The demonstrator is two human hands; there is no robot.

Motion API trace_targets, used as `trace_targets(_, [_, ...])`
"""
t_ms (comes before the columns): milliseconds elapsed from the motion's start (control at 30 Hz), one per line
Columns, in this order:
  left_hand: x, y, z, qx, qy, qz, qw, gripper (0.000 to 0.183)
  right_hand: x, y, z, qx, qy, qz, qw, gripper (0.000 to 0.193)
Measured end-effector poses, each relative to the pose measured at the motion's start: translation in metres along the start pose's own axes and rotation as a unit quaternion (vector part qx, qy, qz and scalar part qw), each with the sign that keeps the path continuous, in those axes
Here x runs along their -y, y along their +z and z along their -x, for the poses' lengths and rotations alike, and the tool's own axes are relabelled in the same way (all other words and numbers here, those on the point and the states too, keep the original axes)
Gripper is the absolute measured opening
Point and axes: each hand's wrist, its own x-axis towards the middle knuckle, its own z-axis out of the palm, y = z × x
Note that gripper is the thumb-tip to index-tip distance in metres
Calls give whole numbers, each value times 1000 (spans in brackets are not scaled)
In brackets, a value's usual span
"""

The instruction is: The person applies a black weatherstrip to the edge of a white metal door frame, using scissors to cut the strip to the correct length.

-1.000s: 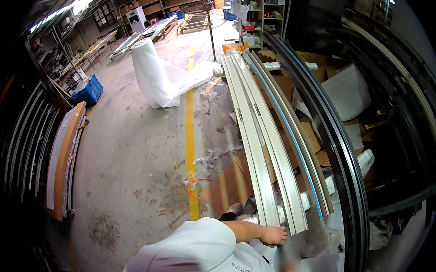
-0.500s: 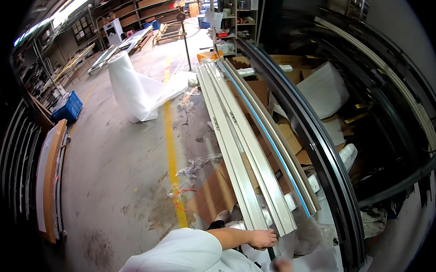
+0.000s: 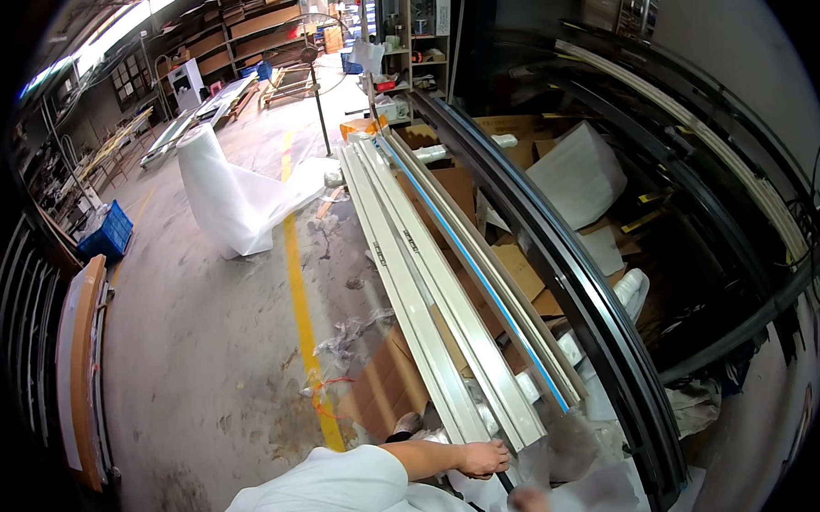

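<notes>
My left hand (image 3: 484,458) is closed at the near end of a long cream-white profile (image 3: 423,356). A thin dark stick-like piece (image 3: 505,481) runs from under its fingers towards my right hand; its kind is unclear. My right hand (image 3: 531,504), low in the picture, is smeared by motion, so its fingers cannot be read. Alongside lies a second cream-white profile (image 3: 468,331), its near end just right of my left hand. Further right are narrower profiles with a blue strip (image 3: 484,280).
Long black profiles (image 3: 581,294) lie on the right, beside cardboard and white foam sheet (image 3: 579,177). A white foam roll (image 3: 210,187) stands on the floor left of a yellow line (image 3: 300,320). At far left are a blue crate (image 3: 107,231) and leaning panels (image 3: 81,371).
The view has turned, so the surroundings sit further left and slightly lower. My left hand stays at the profile's near end; my right hand remains blurred close by.
</notes>
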Motion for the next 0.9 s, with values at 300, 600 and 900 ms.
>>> trace_targets(300, [0, -4, 4, 51, -14, 7, 999, 25, 110, -75, -23, 129, 401, -272, 865, 22])
trace_targets(600, [-2, -5, 3, 17, -10, 18, 1000, 25, 113, -51, -65, 26, 234, -248, 940, 22])
trace_targets(900, [-1, 0, 6, 0, -9, -6, 1000, 25, 94, -34, -64, 39, 403, -341, 848, 22])
